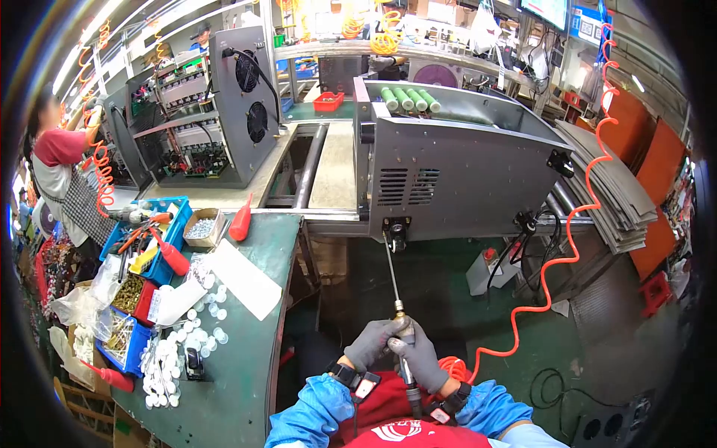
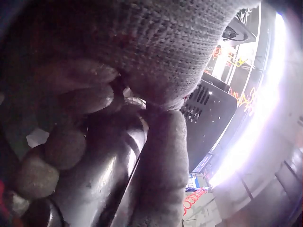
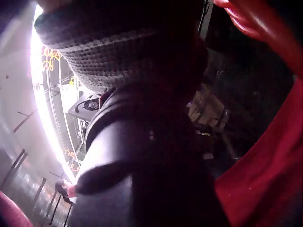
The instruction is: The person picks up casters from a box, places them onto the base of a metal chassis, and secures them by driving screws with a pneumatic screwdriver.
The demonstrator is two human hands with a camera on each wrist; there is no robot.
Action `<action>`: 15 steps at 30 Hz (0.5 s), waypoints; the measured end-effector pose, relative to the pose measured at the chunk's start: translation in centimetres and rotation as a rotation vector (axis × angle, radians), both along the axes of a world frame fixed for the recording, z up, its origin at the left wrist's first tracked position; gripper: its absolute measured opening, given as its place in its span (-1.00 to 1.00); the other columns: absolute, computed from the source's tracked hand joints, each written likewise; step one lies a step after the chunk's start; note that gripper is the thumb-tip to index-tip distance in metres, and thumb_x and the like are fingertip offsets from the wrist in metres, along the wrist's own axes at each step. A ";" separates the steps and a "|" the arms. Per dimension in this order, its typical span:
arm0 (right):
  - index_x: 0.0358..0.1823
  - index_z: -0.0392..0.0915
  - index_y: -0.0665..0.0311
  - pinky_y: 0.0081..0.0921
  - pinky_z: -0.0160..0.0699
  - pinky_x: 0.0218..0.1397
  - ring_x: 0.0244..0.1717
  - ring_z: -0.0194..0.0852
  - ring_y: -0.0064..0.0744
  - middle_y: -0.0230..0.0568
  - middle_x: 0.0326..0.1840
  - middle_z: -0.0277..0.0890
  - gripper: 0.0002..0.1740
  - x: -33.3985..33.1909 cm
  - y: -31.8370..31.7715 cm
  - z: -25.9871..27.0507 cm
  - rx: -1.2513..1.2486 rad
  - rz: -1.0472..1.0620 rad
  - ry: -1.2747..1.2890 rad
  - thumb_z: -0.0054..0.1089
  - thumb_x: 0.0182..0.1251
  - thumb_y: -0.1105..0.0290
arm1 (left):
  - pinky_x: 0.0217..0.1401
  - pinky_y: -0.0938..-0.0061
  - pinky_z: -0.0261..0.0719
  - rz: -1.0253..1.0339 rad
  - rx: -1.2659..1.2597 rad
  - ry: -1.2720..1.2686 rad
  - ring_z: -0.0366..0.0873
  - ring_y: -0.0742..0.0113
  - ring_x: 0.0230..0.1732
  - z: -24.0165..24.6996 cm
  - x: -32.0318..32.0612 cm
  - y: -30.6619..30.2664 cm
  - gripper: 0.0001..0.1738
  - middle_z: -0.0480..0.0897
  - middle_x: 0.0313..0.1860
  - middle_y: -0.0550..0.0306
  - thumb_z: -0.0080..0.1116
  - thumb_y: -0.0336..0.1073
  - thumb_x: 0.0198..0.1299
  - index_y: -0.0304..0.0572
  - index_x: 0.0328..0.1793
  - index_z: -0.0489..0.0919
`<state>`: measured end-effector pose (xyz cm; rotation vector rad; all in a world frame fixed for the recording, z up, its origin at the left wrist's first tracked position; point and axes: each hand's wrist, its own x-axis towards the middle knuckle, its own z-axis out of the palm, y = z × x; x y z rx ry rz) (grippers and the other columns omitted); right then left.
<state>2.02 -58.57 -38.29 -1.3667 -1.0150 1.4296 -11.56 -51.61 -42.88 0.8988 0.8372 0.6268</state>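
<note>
Both gloved hands are on an inline power screwdriver [image 1: 406,371] held in front of the body, its long thin bit [image 1: 393,276] pointing away. My left hand [image 1: 370,345] curls its fingers around the front part near the brass-coloured collar. Just behind it, my right hand [image 1: 421,360] grips the dark body, which fills much of the right wrist view. The bit's far end is right at a black caster [image 1: 396,233] on the lower edge of a large grey metal cabinet [image 1: 463,172]. In the left wrist view, fingers [image 2: 163,165] partly hide the shiny tool barrel.
A red coiled air hose [image 1: 514,328] runs from beside the body up to the right. At left, a green workbench [image 1: 246,358] bears blue bins [image 1: 179,224], red bottles and white caps. An open cabinet with fans [image 1: 258,123] stands behind; another person [image 1: 63,160] works at far left.
</note>
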 end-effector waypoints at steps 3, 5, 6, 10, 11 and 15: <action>0.44 0.25 0.18 -0.55 0.55 -0.51 -0.52 0.52 -0.55 -0.30 -0.23 0.55 -0.30 -0.2 0.6 -1.4 0.065 -0.011 -0.036 0.31 0.31 0.30 | -0.50 0.58 0.29 0.019 -0.029 -0.041 0.41 0.58 -0.52 -0.6 0.1 0.4 -0.51 0.60 -0.45 0.34 0.18 0.20 0.39 -0.10 -0.23 0.68; 0.46 0.22 0.15 -0.54 0.56 -0.58 -0.58 0.51 -0.52 -0.28 -0.29 0.54 -0.28 -0.1 0.7 -2.0 0.072 -0.004 -0.054 0.30 0.32 0.26 | -0.50 0.58 0.30 0.025 -0.047 -0.048 0.43 0.58 -0.52 1.2 -0.1 0.0 -0.52 0.60 -0.45 0.33 0.19 0.18 0.39 -0.10 -0.24 0.68; 0.47 0.21 0.14 -0.54 0.56 -0.61 -0.59 0.51 -0.51 -0.28 -0.31 0.53 -0.28 -0.2 0.8 -2.0 0.065 -0.003 -0.050 0.29 0.32 0.25 | -0.45 0.58 0.35 0.009 -0.033 -0.049 0.46 0.56 -0.48 1.6 -0.2 0.0 -0.50 0.63 -0.42 0.32 0.19 0.19 0.39 -0.13 -0.22 0.69; 0.47 0.21 0.14 -0.53 0.58 -0.59 -0.58 0.53 -0.51 -0.28 -0.30 0.55 -0.28 -0.2 0.5 -0.3 -0.016 -0.004 0.029 0.28 0.32 0.25 | -0.35 0.57 0.46 -0.024 0.019 -0.011 0.53 0.54 -0.40 1.8 -0.5 0.3 -0.46 0.68 -0.35 0.28 0.18 0.20 0.39 -0.19 -0.19 0.71; 0.47 0.21 0.14 -0.53 0.59 -0.59 -0.58 0.53 -0.50 -0.27 -0.30 0.55 -0.28 -0.1 0.6 0.0 -0.025 0.000 0.039 0.28 0.32 0.25 | -0.34 0.56 0.47 -0.025 0.033 0.008 0.53 0.54 -0.40 1.7 -0.4 0.5 -0.47 0.68 -0.34 0.28 0.19 0.19 0.39 -0.20 -0.19 0.70; 0.44 0.26 0.11 -0.53 0.53 -0.59 -0.57 0.49 -0.54 -0.33 -0.29 0.53 -0.33 -0.3 0.7 1.1 -0.084 -0.007 0.055 0.31 0.34 0.28 | -0.41 0.55 0.46 0.061 -0.008 -0.043 0.54 0.50 -0.45 1.2 0.1 0.4 -0.53 0.66 -0.38 0.25 0.19 0.12 0.41 -0.19 -0.21 0.68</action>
